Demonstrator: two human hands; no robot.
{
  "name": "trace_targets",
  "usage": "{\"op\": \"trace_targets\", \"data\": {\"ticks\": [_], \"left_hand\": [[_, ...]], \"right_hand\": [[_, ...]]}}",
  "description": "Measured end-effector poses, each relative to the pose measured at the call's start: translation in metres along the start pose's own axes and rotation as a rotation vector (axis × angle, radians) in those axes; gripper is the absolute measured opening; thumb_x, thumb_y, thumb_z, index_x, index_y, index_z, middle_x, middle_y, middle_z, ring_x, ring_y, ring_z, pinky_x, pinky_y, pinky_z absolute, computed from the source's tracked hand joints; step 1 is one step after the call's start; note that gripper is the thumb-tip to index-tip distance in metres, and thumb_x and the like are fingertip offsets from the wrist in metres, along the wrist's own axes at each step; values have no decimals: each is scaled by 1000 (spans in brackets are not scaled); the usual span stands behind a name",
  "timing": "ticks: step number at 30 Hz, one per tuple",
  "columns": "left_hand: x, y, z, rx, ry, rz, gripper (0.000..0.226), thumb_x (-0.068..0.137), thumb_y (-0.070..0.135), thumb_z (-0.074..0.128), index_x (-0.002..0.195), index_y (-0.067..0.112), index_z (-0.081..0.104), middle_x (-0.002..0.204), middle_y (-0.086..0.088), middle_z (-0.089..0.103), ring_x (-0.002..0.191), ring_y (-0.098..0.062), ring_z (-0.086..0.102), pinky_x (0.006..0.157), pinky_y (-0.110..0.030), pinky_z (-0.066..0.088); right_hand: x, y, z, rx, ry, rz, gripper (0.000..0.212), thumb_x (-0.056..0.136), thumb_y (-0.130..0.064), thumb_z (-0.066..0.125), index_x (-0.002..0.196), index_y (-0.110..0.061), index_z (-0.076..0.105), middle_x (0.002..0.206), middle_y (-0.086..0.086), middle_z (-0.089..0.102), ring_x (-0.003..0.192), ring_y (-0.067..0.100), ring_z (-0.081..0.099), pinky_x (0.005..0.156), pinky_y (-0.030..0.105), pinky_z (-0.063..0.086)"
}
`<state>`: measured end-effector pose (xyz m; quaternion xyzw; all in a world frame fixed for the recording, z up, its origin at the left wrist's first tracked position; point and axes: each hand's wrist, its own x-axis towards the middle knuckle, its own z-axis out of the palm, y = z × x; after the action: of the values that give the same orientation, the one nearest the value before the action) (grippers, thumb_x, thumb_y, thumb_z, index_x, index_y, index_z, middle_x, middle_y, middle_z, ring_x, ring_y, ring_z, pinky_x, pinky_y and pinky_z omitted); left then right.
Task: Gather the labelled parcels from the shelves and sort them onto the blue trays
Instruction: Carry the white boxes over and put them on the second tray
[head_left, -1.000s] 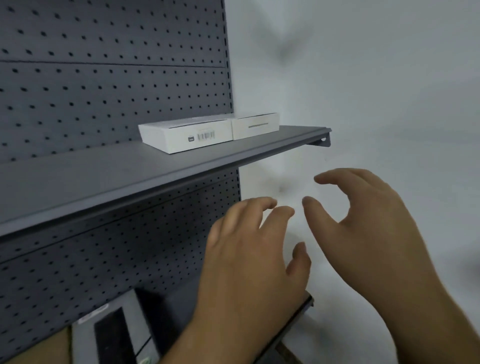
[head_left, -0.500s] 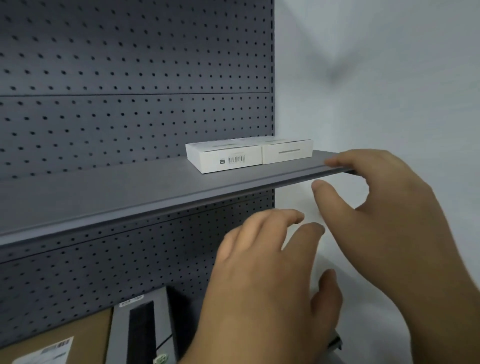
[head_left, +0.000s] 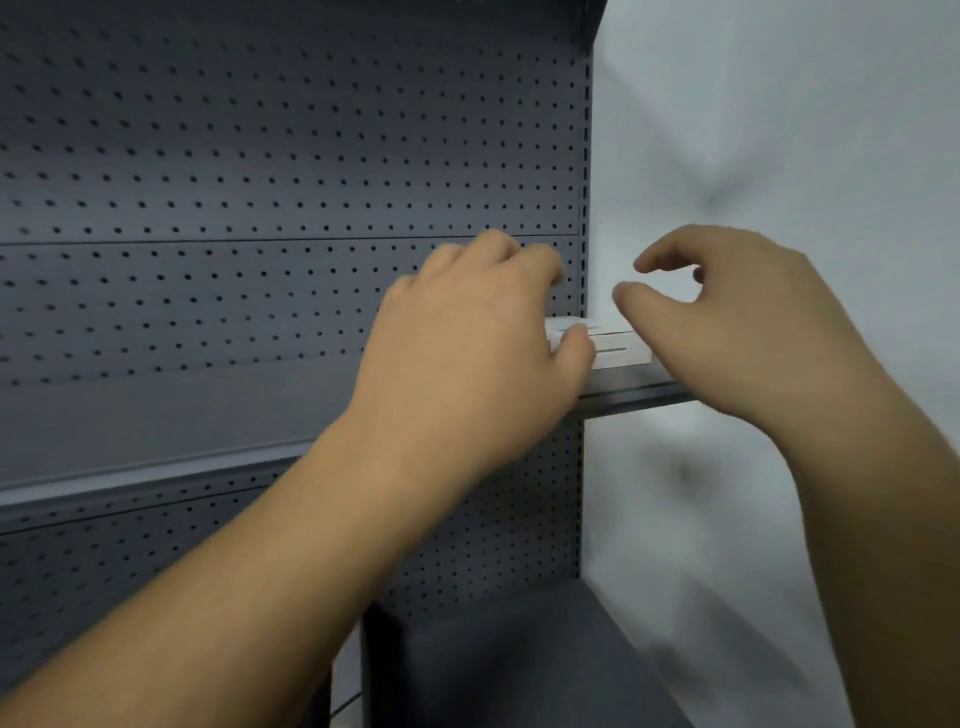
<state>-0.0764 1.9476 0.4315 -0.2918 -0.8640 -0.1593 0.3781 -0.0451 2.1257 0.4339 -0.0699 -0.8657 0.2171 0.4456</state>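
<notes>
White parcels (head_left: 615, 349) lie at the right end of the grey shelf (head_left: 631, 392), against the pegboard (head_left: 260, 182). The left hand (head_left: 478, 353) covers them, fingers curled, thumb touching. The right hand (head_left: 748, 338) hovers alongside, fingers apart.

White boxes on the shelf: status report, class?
Both hands open, left hand over the white boxes, right hand beside them. Boxes on shelf, not gripped. Nothing in the way.
</notes>
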Motion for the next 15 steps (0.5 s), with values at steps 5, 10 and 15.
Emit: {"op": "trace_targets", "data": {"ticks": [5, 10, 15], "left_hand": [[44, -15, 7, 48, -109, -74, 41, 95, 53, 51, 127, 30, 61, 126, 6, 64, 113, -21, 60, 93, -45, 52], [77, -19, 18, 95, -372, -139, 36, 94, 46, 51, 117, 22, 67, 104, 3, 72, 90, -20, 66, 84, -39, 56], [98, -17, 31, 199, -621, -86, 46, 104, 51, 38, 126, 17, 62, 126, -3, 64, 107, -25, 59, 87, -38, 46]], "right_hand": [[40, -4, 14, -52, -144, 6, 31, 89, -43, 58, 116, -31, 66, 121, -9, 63, 109, 18, 57, 85, 35, 44], [73, -4, 28, -101, -281, -13, 22, 88, -40, 57, 103, -29, 67, 104, -9, 66, 97, 19, 60, 78, 35, 47], [91, -8, 49, -187, -501, -100, 19, 93, -30, 56, 104, -26, 70, 112, -6, 68, 102, 19, 61, 84, 34, 49]]}}
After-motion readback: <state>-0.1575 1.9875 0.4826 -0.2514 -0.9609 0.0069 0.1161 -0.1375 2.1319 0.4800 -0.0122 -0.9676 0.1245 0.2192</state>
